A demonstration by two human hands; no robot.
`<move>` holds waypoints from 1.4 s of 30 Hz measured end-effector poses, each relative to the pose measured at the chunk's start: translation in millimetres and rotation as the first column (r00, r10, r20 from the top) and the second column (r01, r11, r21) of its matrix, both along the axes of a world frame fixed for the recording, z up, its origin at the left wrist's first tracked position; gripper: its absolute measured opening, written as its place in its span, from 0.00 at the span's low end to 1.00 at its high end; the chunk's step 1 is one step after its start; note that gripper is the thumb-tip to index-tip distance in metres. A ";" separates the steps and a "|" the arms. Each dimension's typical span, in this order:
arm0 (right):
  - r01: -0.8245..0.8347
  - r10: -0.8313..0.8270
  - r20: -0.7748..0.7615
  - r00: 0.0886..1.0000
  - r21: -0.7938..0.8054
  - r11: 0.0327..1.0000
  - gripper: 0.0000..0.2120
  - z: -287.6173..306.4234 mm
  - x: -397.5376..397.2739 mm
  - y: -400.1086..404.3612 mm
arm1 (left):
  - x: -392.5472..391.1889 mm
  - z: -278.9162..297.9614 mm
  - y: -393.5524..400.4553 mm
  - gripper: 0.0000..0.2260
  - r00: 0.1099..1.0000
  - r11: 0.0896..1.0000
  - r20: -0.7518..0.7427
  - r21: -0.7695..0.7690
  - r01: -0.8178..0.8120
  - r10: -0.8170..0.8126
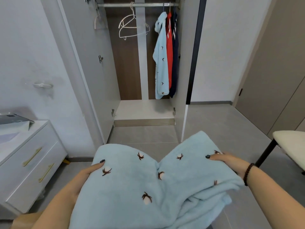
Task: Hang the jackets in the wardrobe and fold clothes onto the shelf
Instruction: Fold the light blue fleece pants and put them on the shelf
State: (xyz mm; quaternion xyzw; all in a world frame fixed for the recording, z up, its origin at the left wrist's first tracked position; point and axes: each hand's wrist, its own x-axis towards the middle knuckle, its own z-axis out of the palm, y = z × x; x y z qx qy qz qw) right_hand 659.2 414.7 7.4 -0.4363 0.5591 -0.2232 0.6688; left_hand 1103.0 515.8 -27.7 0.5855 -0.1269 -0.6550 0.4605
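A folded light-blue fleece garment (148,182) with small cotton-flower prints lies across both my hands in front of me. My left hand (89,172) grips its left edge, thumb on top. My right hand (226,160) grips its right edge, thumb on top, with a bead bracelet on the wrist. Ahead stands the open wardrobe. On its rail (138,4) hang a matching light-blue jacket (160,60), a red jacket (169,52) and a navy jacket (175,55) at the right. Empty white hangers (132,26) hang mid-rail. The pale bottom shelf (143,110) is bare.
A white drawer unit (31,156) with gold handles stands at the left, with a box (14,119) on top. A cream stool (290,142) with a black leg is at the right. The wardrobe doors (92,66) stand open on both sides, above grey floor tiles.
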 end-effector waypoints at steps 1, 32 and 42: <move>-0.017 0.014 -0.038 0.999 -0.087 0.996 0.28 18.2 6.2 -7.6 | -10.0 13.8 -2.6 0.16 0.998 0.997 -0.056 -0.069 0.022 -0.026; -0.735 0.512 -0.533 0.673 -0.560 0.383 0.41 6.4 262.3 117.4 | -29.0 21.8 23.5 0.30 0.983 0.968 -0.004 -0.175 -0.182 0.184; -0.739 0.380 -0.636 0.671 -0.610 0.285 0.35 -34.9 221.6 116.1 | -28.0 8.9 25.0 0.11 0.957 0.984 0.252 -0.139 -0.113 0.146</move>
